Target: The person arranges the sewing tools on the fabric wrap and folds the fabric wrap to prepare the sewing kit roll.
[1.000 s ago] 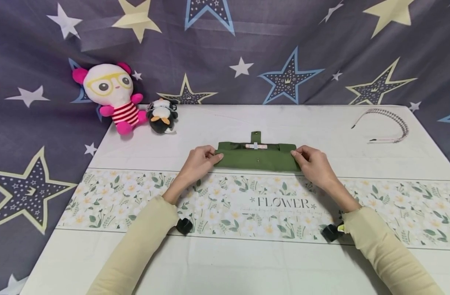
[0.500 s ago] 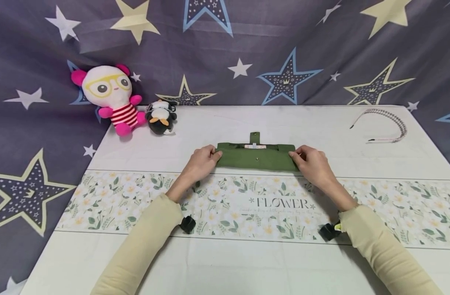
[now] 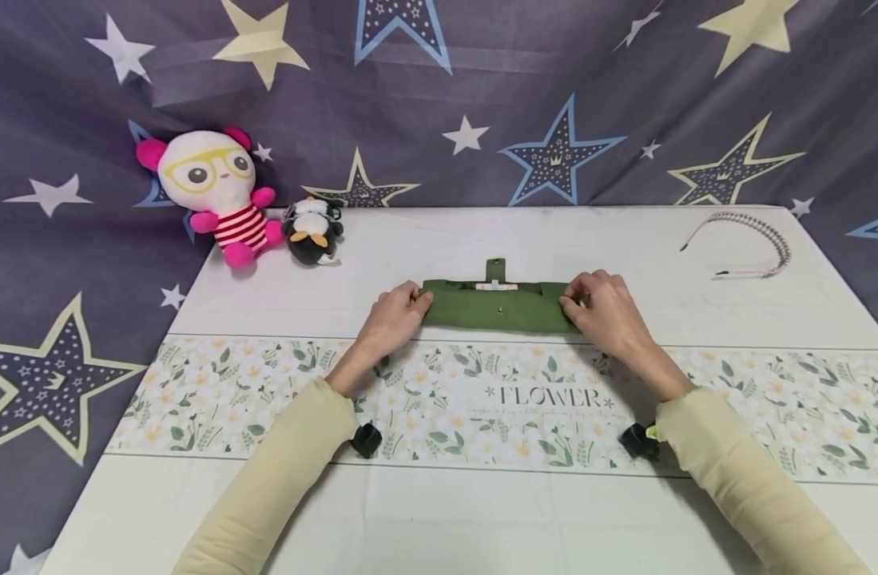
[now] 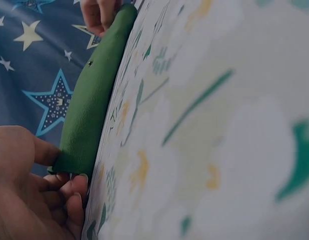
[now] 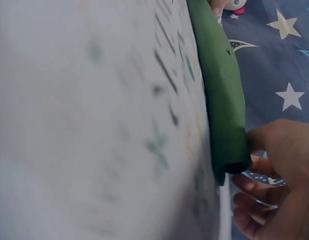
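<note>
A green fabric pouch lies lengthwise on the white table, its long opening along the far side. From that side a short snap strap sticks out. Within the opening shows a small pale pink and grey piece, too small to make out. My left hand pinches the pouch's left end between thumb and fingers, as the left wrist view also shows. At the opposite end, my right hand holds the right edge, thumb on the near face and fingers curled behind. In the right wrist view the pouch's end looks rolled.
A pink and white plush toy and a black penguin plush sit at the back left. A headband lies at the back right. A floral strip crosses the table, and a star-patterned curtain hangs behind.
My right hand has shifted slightly inward and up over the pouch's right end. The left hand keeps its hold on the left end, and the pouch has barely moved.
</note>
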Demonstrator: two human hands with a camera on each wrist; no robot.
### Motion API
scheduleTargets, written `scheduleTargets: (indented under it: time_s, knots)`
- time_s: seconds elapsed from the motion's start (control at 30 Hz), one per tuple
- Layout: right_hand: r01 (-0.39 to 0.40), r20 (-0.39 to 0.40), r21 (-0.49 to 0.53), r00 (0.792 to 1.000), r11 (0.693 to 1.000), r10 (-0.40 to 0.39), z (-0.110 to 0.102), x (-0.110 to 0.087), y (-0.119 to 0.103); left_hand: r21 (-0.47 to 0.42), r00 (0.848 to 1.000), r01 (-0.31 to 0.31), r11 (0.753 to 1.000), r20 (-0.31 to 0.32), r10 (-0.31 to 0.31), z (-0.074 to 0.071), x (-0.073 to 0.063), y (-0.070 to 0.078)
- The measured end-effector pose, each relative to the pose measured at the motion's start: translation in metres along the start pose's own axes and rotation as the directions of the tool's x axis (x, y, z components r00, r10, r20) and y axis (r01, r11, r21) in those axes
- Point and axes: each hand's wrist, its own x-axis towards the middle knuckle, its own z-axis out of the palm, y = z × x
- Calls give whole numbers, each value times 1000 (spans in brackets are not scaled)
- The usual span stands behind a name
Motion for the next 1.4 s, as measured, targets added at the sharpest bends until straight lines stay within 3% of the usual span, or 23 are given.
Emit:
scheduleTargets:
  time_s: [0.17, 0.47, 0.7, 1.17, 1.4]
  knots:
    - [14, 40, -12, 999, 1000, -14, 0, 19, -10, -2, 1000, 5, 1000, -12, -5, 2, 0, 1]
    - [-28, 228, -7, 973, 1000, 29, 10, 63, -32, -9, 999, 23, 1000, -22, -23, 2, -1, 1]
    - [-69, 260, 38, 964, 997, 57, 25, 86, -42, -22, 999, 32, 999, -30, -32, 3, -2, 0]
    - [-48, 281, 100, 960, 994, 19, 38, 95, -34, -43, 998, 40, 998, -45, -42, 3, -2, 1]
    - [-76, 274, 240, 962, 968, 8, 33, 94, -35, -72, 998, 41, 997, -45, -44, 4, -3, 1]
